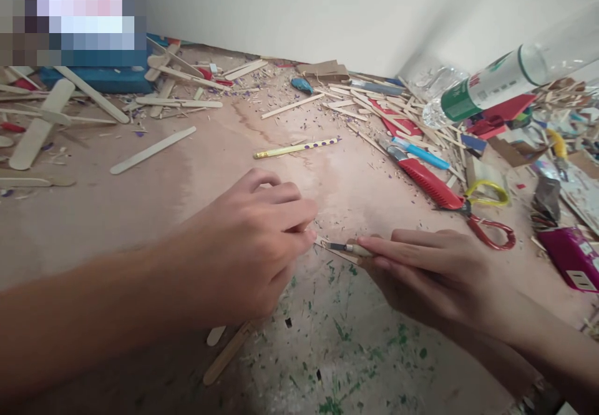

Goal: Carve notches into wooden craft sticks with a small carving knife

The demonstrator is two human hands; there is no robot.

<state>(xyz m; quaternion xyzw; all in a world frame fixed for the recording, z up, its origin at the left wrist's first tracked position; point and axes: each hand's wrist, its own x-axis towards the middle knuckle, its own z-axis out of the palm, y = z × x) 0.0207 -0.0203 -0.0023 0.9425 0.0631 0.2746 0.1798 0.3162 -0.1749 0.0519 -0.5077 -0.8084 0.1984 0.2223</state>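
Hands, two, bare, set close together low over a brown wooden surface (218,165) flecked with green toward the front. Left hand (262,237): fingers curled inward, thumb and index fingertips pressed together, apparently pinching one end of a slim pale wooden strip (344,256). Right hand (440,268): fingers gathered round a small craft knife (345,248) with dark blade, silver collar and pale handle, index finger stretched along it; exact hold underneath hidden.

Strip: between the two hands, running from the left fingertips beneath the blade. Step in hand, as judged: trimming or shaving the strip, blade pointing toward the left hand. Next move calls for a firm pinch, light blade pressure and left fingertips clear of the edge. Whether the blade has bitten into the wood: cannot be told.

Adjacent items: one pale yellow pencil with purple spots (304,148), beyond the hands; one red-handled utility knife (430,184) and one pair of scissors with yellow and red loops (467,208), right; one flat rounded wooden craft stick (153,151), left.
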